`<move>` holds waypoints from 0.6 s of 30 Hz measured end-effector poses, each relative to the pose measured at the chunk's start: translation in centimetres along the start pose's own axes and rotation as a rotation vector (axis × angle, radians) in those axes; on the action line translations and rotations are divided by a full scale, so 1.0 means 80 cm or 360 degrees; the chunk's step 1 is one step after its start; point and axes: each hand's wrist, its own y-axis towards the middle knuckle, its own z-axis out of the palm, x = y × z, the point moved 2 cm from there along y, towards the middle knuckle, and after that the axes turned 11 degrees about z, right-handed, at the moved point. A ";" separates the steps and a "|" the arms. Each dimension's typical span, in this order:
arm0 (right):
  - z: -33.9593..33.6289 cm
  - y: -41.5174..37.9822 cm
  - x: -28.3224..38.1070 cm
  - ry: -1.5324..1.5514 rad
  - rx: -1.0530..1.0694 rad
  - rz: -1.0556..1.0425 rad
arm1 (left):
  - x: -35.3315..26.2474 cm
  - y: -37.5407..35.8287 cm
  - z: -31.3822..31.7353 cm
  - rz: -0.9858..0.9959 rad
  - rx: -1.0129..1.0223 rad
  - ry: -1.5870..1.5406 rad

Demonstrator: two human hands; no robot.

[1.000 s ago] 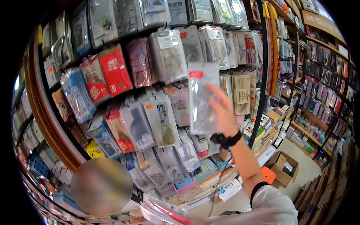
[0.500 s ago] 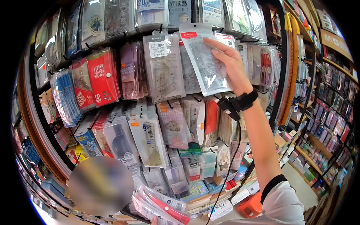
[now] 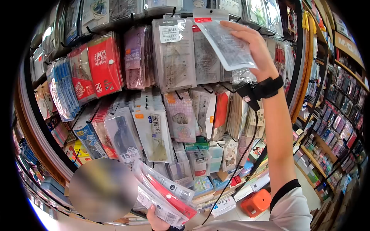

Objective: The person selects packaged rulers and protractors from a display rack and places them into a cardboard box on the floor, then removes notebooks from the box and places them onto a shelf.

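My right hand is raised high against a display wall and holds a clear plastic packet with a red top label, close to the upper hooks. A black wrist strap with a dangling cable sits on that wrist. Low at the bottom edge, my left hand grips a stack of similar clear packets with red and white inserts, fanned toward the upper left.
The wall is packed with hanging stationery packets on hooks: clear ruler sets, red packs, blue packs. Shelves of goods run along the right aisle. An orange stool stands on the floor below.
My right hand has lifted the clear packet from mid-wall up to the top row of hooks. The stack in my left hand has risen into view.
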 end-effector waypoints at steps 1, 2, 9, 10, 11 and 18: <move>-0.004 0.005 0.002 0.0039 0.0029 0.0040 | -0.003 0.000 0.006 0.0002 0.0007 0.0005; -0.006 0.006 0.002 0.0079 0.0057 0.0078 | -0.007 -0.002 0.008 0.0006 0.0014 0.0011; -0.001 0.016 0.029 -0.0327 0.0194 0.0174 | -0.011 -0.009 -0.005 -0.0069 0.0106 0.0019; 0.006 0.016 0.032 -0.0449 0.0220 0.0166 | -0.010 -0.009 -0.009 -0.0123 0.0091 0.0017; 0.014 0.016 0.035 -0.0604 0.0145 0.0180 | -0.008 -0.009 -0.014 -0.0177 0.0077 0.0013; 0.013 0.031 0.017 -0.0347 0.0011 0.0374 | -0.003 -0.022 -0.011 -0.0227 0.0010 0.0023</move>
